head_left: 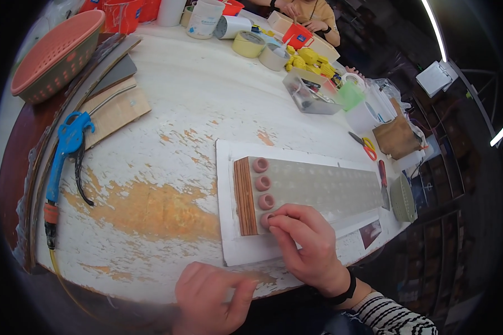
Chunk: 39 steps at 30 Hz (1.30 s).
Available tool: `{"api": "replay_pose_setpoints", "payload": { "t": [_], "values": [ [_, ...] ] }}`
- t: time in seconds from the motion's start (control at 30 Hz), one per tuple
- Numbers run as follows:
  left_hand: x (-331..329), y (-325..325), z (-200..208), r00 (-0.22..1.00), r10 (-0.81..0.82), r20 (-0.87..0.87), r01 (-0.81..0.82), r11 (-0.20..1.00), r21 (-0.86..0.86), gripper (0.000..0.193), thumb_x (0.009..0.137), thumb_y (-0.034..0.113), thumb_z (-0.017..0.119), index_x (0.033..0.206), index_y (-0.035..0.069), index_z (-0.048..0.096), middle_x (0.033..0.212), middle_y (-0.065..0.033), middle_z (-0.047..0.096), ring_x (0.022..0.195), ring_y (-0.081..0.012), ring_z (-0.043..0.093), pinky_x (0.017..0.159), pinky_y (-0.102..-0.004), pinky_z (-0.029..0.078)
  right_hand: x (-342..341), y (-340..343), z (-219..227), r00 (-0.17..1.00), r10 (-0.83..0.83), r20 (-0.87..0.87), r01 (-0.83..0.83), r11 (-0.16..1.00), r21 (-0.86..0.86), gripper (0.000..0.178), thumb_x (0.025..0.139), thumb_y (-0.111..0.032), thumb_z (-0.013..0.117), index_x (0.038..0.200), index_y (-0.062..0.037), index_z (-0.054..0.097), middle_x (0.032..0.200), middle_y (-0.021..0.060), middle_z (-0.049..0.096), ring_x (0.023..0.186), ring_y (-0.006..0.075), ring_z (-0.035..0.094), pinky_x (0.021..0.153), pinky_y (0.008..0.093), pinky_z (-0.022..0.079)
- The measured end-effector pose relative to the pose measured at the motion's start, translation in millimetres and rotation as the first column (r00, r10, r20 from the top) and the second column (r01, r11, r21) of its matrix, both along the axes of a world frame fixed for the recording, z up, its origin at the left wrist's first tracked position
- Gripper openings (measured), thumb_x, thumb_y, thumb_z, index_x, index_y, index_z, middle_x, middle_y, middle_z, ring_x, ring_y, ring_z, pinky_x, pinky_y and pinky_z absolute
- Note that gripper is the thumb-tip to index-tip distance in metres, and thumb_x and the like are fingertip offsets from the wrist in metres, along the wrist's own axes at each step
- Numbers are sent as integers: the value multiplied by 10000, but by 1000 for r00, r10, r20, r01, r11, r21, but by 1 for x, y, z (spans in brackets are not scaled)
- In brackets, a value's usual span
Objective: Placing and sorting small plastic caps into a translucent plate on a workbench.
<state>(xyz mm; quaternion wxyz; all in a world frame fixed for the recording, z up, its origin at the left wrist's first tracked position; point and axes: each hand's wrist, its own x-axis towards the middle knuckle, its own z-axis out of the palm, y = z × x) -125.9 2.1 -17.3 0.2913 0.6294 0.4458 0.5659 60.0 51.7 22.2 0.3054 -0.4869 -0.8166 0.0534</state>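
Several small pink ring-like cups [263, 183] stand in a row along the left end of a grey-topped board [324, 181] with a striped wooden side. My right hand [304, 237] is closed, thumb and forefinger pinched at the nearest pink cup [266, 221], which sits at the board's front left corner. The fingertips partly cover that cup. My left hand [212, 296] hovers over the table's front edge, left of the right hand. Its fingers are bent and smeared by motion, so whether anything is in them is unclear.
White sheet [235, 254] lies under the board. A blue air gun [67, 148] with hose rests at left, near a pink-and-green basket [56, 61]. Scissors [366, 145], a red-handled blade [383, 181] and a plastic bin [310, 92] lie right. Another person [313, 17] works across the table.
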Motion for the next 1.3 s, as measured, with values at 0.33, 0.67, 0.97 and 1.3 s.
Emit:
{"api": "replay_pose_setpoints", "payload": {
  "t": [0.33,0.67,0.97,1.3],
  "values": [
    [-1,2,2,1000,-12,-23,13,1000,13,118,834,70,767,809,36,657,716,-114,608,656,-309,572,620,-377,443,-1,0,-7,999,-4,50,1,998,71,234,770,74,702,990,-4,684,991,120,660,813,291,648,652,360,538],
    [6,-3,-12,993,73,-91,-74,997,-4,167,835,113,734,728,51,621,675,-87,606,626,-259,562,590,-354,417,16,2,11,996,92,5,-91,992,-85,211,826,33,678,1025,-35,695,1037,119,668,840,300,669,702,356,556],
    [2,-5,1,998,34,-48,-35,999,-22,126,857,71,738,816,7,638,737,-152,595,685,-331,571,648,-385,450,8,80,59,982,-62,178,117,942,-315,177,911,-207,668,950,-38,699,808,173,700,814,379,683,715,458,528],
    [7,-5,-8,994,109,-28,-111,990,-86,188,819,143,767,731,36,639,666,-90,583,635,-256,560,603,-346,422,-10,121,46,936,14,353,168,861,-480,279,847,-296,705,875,-19,707,815,188,715,794,362,695,739,442,541]
  ]
}}
